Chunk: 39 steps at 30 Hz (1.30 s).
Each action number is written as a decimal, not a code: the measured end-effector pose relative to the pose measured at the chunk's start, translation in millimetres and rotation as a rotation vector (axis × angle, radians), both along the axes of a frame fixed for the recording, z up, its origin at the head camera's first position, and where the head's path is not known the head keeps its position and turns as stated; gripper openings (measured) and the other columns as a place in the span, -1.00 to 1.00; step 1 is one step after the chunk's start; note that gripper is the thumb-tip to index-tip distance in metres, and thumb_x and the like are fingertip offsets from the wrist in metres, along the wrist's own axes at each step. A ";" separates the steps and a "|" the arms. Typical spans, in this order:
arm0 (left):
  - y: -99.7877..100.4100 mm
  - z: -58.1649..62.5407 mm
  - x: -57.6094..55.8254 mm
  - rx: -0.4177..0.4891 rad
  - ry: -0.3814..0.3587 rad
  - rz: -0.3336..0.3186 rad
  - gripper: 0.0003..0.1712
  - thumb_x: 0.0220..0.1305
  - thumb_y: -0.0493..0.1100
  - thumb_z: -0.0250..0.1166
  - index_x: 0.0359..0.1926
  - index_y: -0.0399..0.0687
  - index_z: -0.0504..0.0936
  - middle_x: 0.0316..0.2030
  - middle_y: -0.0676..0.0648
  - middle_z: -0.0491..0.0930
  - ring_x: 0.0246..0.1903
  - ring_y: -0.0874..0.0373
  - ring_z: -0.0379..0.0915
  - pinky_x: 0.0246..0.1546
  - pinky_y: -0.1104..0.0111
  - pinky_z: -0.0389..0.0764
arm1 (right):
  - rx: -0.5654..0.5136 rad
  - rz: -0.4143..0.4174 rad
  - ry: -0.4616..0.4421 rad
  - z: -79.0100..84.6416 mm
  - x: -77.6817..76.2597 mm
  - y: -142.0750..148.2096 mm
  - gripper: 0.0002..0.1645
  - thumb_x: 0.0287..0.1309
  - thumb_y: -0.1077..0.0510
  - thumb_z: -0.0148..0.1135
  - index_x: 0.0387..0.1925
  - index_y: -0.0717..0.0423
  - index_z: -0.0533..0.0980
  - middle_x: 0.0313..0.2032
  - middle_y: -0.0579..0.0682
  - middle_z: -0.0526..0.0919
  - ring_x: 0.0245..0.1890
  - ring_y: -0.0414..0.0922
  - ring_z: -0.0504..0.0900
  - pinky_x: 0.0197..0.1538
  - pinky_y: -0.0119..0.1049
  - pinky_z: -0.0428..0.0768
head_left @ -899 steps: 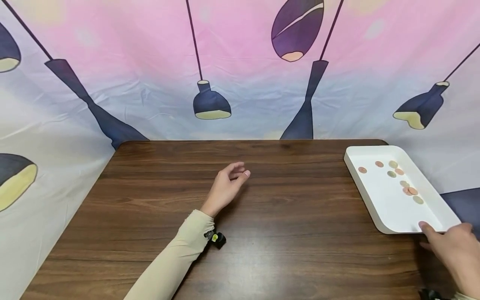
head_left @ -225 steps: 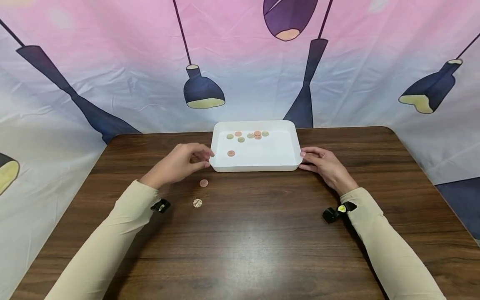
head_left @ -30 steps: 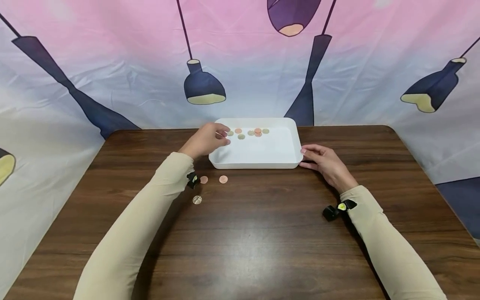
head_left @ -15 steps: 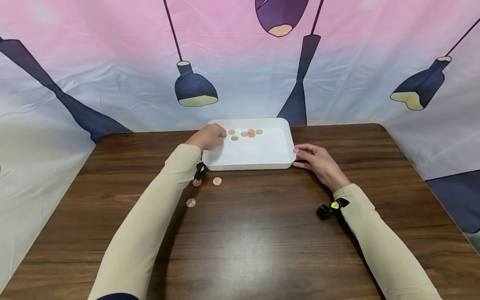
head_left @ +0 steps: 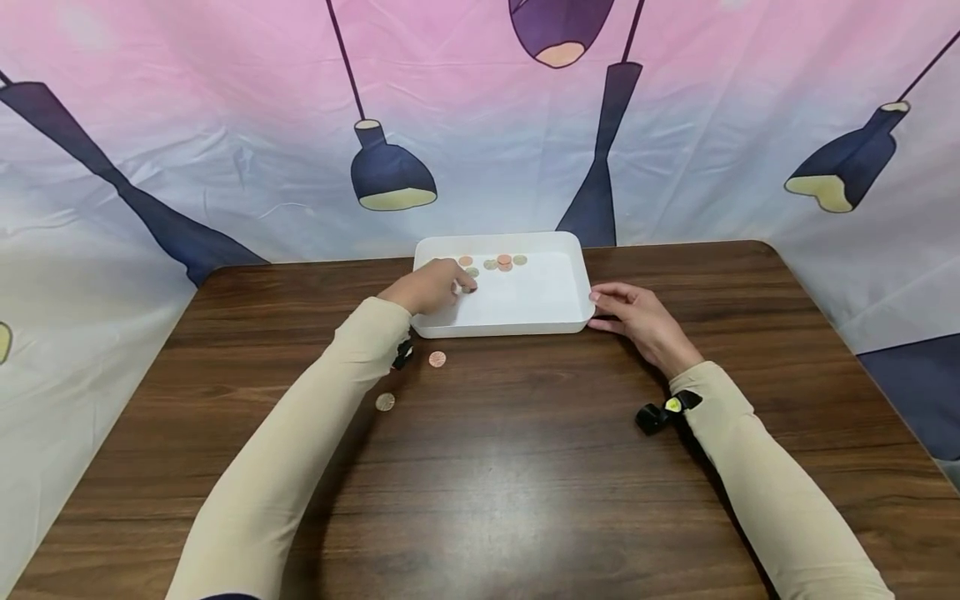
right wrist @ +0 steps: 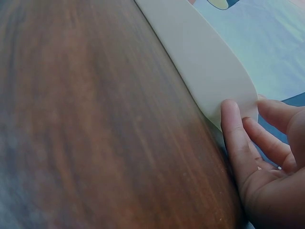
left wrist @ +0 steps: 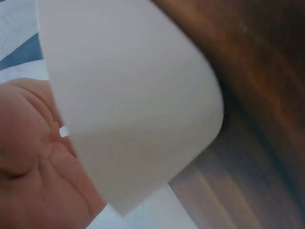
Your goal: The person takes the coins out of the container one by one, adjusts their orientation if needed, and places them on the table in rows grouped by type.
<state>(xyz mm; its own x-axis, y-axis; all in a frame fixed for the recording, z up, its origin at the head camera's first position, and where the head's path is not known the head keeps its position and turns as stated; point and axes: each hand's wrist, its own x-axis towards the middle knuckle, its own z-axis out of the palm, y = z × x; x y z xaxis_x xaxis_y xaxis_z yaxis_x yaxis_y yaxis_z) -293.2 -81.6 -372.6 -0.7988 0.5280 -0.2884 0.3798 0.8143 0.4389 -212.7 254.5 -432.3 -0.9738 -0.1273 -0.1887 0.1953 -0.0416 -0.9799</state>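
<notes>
Through my head view I see a wrinkled cloth (head_left: 277,187), pink above, pale blue and white below, printed with dark hanging lamps (head_left: 393,171). It backs a brown wood-grain table (head_left: 585,467) with rounded far corners and a soft glare (head_left: 487,500).

Left hand (head_left: 429,285) partly hides tray's (head_left: 502,328) left edge; its grip too small to tell. Coins (head_left: 521,260): markings unreadable. Left wrist view blurred, tray hides fingers (head_left: 462,277). Right wrist view: tray, right hand (head_left: 641,321) cut off. Desk's (head_left: 525,467) near edge cropped in head view.
</notes>
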 end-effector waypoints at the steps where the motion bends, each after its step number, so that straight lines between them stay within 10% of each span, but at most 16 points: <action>1: 1.0 -1.7 0.1 0.013 0.008 -0.016 -0.36 0.36 -0.58 -0.01 0.34 -0.17 0.64 0.38 -0.22 0.53 0.27 -0.11 0.46 0.00 0.20 0.45 | 0.000 0.000 0.000 0.3 0.0 0.3 -0.38 0.55 0.17 0.20 0.41 0.49 0.31 0.01 -0.03 0.60 -0.11 -0.23 0.70 0.07 -0.37 0.76; 6: 1.4 -8.2 1.0 0.097 0.027 -0.045 -0.38 0.34 -0.56 0.06 0.34 -0.16 0.63 0.23 -0.25 0.61 0.19 -0.14 0.53 0.06 0.16 0.57 | -0.004 0.006 0.001 0.9 0.4 0.4 -0.39 0.55 0.18 0.21 0.40 0.50 0.32 0.02 -0.03 0.60 -0.10 -0.22 0.70 0.08 -0.36 0.75; 12: 0.1 -20.4 -1.2 0.244 0.015 0.109 -0.54 0.44 -0.37 0.17 0.31 -0.21 0.62 0.05 -0.20 0.64 0.07 -0.07 0.55 0.16 0.12 0.59 | -0.005 0.009 0.006 0.9 0.1 -0.7 -0.39 0.55 0.18 0.20 0.41 0.50 0.31 0.03 -0.02 0.60 -0.09 -0.22 0.70 0.10 -0.35 0.75; 25: 7.7 -28.6 0.3 0.286 -0.007 0.268 -0.68 0.52 -0.24 0.26 0.18 0.05 0.77 -0.30 -0.05 0.64 -0.46 0.14 0.28 -0.39 0.33 0.35 | -0.001 0.015 0.005 1.0 0.8 -0.3 -0.40 0.57 0.20 0.17 0.42 0.51 0.30 0.03 -0.04 0.60 -0.08 -0.25 0.69 0.09 -0.37 0.75; 39: 10.8 -29.9 -1.7 0.264 0.053 0.242 -0.79 0.44 -0.30 0.37 0.02 -0.09 0.58 -0.16 -0.10 0.56 -0.18 0.02 0.43 -0.06 0.19 0.49 | -0.009 0.013 0.012 0.0 0.7 -0.1 -0.40 0.57 0.21 0.17 0.41 0.53 0.30 -0.01 -0.05 0.63 -0.11 -0.24 0.71 0.07 -0.38 0.75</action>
<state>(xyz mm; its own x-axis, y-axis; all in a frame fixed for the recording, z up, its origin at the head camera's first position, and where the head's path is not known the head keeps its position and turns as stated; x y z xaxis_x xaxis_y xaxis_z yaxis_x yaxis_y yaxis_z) -295.0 -70.7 -402.5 -0.9200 0.3723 -0.1224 0.2175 0.7449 0.6308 -212.0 254.4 -432.3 -0.9742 -0.1417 -0.1754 0.1838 -0.0481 -0.9818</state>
